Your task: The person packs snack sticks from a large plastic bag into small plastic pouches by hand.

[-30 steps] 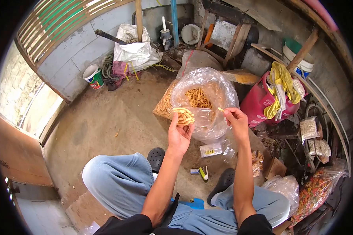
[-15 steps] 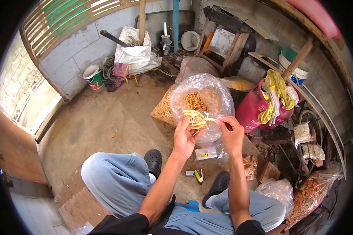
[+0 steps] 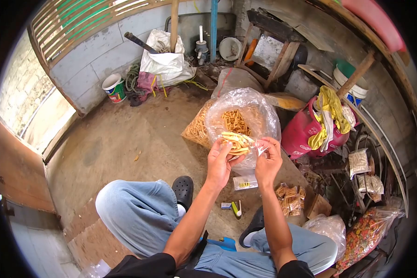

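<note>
My left hand (image 3: pixel 220 163) grips a small clear plastic bag of yellow snack sticks (image 3: pixel 236 143), its fingers curled round the filled part. At the bag's other end, my right hand (image 3: pixel 268 160) pinches the bare plastic between thumb and fingers. Just beyond both hands stands a large clear bag (image 3: pixel 194 126) of the same sticks, its mouth rolled open. Below them on the floor lie a pack of flat plastic bags (image 3: pixel 244 182), a green stapler (image 3: pixel 236 208) and a small blue-and-white box (image 3: pixel 225 205).
Filled snack packets (image 3: pixel 290 200) lie right of my right forearm. A magenta gas cylinder (image 3: pixel 295 134) with yellow gloves (image 3: pixel 331 111) stands further right. Bags of colourful packets (image 3: pixel 363 238) and crumpled clear plastic (image 3: pixel 326 229) are near my knee. A white sack (image 3: pixel 167 67) and paint bucket (image 3: pixel 113 88) sit by the wall.
My right hand has shifted its hold closer to the filled part, and its fingers are more bunched on the plastic. The small bag has turned a little. The whole view has shifted slightly.
</note>
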The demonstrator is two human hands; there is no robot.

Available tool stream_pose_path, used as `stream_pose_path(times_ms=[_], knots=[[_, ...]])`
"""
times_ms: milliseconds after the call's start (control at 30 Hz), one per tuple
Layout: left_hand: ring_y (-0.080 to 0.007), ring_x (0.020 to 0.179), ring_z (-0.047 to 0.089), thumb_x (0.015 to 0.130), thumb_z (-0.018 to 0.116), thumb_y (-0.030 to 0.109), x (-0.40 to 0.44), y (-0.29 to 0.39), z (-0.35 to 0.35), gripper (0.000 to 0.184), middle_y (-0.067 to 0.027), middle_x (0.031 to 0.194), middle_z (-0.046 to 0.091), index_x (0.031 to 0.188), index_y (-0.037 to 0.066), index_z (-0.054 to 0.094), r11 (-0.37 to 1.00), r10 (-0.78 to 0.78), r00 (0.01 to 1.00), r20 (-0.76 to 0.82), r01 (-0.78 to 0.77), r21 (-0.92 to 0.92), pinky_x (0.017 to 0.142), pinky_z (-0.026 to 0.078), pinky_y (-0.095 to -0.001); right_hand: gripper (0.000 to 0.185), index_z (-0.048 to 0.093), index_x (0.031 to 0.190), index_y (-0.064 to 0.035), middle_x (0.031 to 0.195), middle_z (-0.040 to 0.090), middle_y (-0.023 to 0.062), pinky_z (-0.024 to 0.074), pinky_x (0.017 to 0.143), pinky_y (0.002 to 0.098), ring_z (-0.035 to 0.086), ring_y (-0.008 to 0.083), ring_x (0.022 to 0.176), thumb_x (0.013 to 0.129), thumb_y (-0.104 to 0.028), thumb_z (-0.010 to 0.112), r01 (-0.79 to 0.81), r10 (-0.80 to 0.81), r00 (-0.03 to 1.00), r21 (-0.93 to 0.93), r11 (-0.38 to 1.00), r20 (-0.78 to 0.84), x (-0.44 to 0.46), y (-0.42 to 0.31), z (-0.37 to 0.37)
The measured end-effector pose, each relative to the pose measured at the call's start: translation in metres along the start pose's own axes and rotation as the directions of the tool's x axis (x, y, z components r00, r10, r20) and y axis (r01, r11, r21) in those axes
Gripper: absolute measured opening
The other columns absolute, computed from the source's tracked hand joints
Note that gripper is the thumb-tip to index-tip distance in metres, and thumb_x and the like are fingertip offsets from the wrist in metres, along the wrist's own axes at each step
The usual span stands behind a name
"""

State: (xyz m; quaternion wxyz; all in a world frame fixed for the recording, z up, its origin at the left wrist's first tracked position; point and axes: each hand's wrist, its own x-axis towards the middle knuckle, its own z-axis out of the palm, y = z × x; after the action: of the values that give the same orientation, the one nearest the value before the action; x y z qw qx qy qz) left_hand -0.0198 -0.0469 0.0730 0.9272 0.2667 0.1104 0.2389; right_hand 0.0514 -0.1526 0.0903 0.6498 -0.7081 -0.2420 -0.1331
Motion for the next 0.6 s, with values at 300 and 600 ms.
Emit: stream_pose_path(times_ms=[300,600], knots=[[-0.017,0.092,0.066,0.095,0.049,0.015,-0.001,-0.002,-0.001,0.025,-0.0104,0.107,0.063,0.117,0.004,0.047,0.992,-0.037,0.996,0.079,0.027,0.121,0.073,0.059,-0.0314,0.008,0.068,0.086,0.0011,0.094,0.056,0.0048,0.0441,0.069,0.0214,0.054,0.0106,0.085,0.079,0.004,0.066,-0.171,0.167,0.985,0.13,0.977,0.042,-0.001,-0.001,0.002],[-0.0183,0.092,0.066,0.093,0.053,0.01,-0.001,-0.01,0.002,0.026,-0.01,0.106,0.063,0.117,0.004,0.047,0.994,0.035,0.999,0.005,-0.036,0.099,0.074,0.059,-0.0302,0.015,0.07,0.097,-0.0013,0.1,0.058,0.0095,0.0441,0.08,0.0283,0.055,0.017,0.093,0.085,-0.009,0.064,-0.103,0.105,0.992,-0.028,0.994,0.072,-0.005,-0.005,0.0]])
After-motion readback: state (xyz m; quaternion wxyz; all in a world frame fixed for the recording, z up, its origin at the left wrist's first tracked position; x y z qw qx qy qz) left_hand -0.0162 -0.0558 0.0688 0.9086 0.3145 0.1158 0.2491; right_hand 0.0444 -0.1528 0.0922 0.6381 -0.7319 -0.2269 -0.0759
